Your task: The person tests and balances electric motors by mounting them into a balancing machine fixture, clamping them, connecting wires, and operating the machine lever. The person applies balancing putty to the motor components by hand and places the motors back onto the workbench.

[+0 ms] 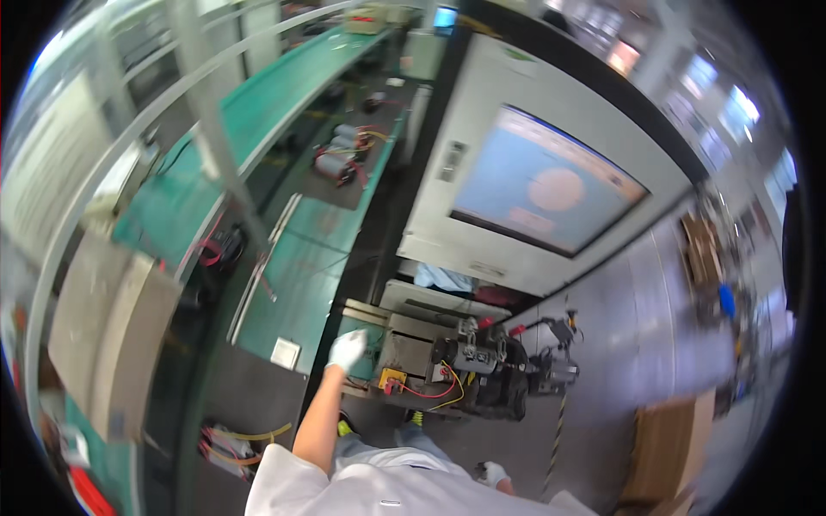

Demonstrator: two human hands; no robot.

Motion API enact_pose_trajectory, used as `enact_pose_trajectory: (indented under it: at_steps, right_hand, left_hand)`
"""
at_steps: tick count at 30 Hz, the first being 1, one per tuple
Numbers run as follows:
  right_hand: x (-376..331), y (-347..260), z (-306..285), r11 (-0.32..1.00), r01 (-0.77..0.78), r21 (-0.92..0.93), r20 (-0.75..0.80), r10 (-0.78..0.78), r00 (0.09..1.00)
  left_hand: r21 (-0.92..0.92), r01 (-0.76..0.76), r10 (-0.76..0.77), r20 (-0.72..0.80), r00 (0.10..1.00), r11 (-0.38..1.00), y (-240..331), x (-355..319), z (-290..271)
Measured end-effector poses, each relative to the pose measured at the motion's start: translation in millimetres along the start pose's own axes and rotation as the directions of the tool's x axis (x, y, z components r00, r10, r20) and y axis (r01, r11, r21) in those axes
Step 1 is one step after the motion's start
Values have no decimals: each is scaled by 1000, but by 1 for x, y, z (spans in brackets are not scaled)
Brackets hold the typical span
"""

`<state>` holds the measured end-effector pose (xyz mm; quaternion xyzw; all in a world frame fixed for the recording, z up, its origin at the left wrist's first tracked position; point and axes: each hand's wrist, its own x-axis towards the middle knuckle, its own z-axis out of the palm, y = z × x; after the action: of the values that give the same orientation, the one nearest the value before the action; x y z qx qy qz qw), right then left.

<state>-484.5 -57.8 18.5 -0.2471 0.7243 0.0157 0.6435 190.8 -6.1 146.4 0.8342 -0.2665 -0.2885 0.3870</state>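
My left hand (348,351), in a white glove, reaches forward over a small green mat (367,327) at the near end of the machine's bench. Blur smears its fingers, so its grip cannot be told. Beside it on the bench sits a yellow box with a red button (392,380). My right hand (494,474), also white-gloved, hangs low by my right side with curled fingers. A small dark bit shows at its fingertips, too unclear to name. Right of the yellow box, a grey cylindrical motor unit (475,359) with red and yellow wires is mounted at the bench.
A tall grey cabinet (430,219) with a lit screen (551,185) stands ahead. Along the left runs a green-topped conveyor line (297,284) carrying motor units with hoses (342,155). Cardboard boxes stand far left (112,327) and at lower right (667,447).
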Motion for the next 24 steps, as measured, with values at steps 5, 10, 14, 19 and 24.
enact_pose_trajectory:
  at_steps: [5,10,14,19,24]
  right_hand:
    - [-43,-75,0,979,91,-184,-22,-96,995]
    - [-74,-130,-7,918,204,-341,-55,-236,970]
    - [-93,-147,-1,875,257,-410,-50,-302,952]
    - [-99,-137,5,862,276,-426,12,-300,954]
    - [-75,-111,-8,877,255,-406,34,-265,964]
  left_hand:
    - [-125,-300,287,-111,951,946,77,-23,81]
    - [4,-391,387,-158,908,920,81,-45,123]
    - [11,-420,413,-210,886,907,76,-51,140]
    - [29,-467,461,-223,859,884,82,-46,161]
    - [-36,-530,517,-178,838,847,84,-31,162]
